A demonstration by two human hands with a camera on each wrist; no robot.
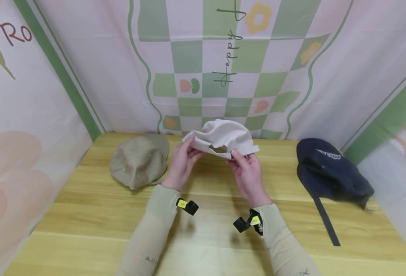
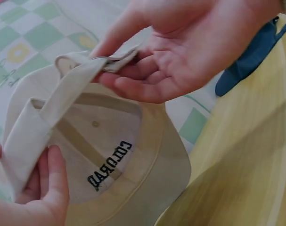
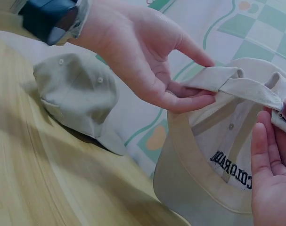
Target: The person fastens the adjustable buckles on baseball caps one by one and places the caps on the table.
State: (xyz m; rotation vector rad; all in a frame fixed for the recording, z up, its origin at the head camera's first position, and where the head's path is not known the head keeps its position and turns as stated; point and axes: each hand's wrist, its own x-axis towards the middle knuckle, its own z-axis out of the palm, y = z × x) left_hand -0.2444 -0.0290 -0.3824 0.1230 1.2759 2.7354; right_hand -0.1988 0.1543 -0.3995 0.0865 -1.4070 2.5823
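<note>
Pinching with our left hand (image 1: 184,159) and right hand (image 1: 248,172): cream baseball cap (image 1: 228,134), back strap (image 2: 73,90) fastening unclear. Untouched: khaki cap (image 1: 137,163); navy cap (image 1: 330,174), long strap (image 1: 326,221) loose.

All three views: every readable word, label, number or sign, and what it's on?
"COLORAD": inside the white cap, reversed; any further letter unclear.
"Happy": back cloth, sideways; next letter cut off.
"RO": left cloth.
"AO" or "A0": left sleeve.
Too blurred to read surely: navy cap lettering.
Too small: yellow tag print.
Cut off: right sleeve mark.
</note>
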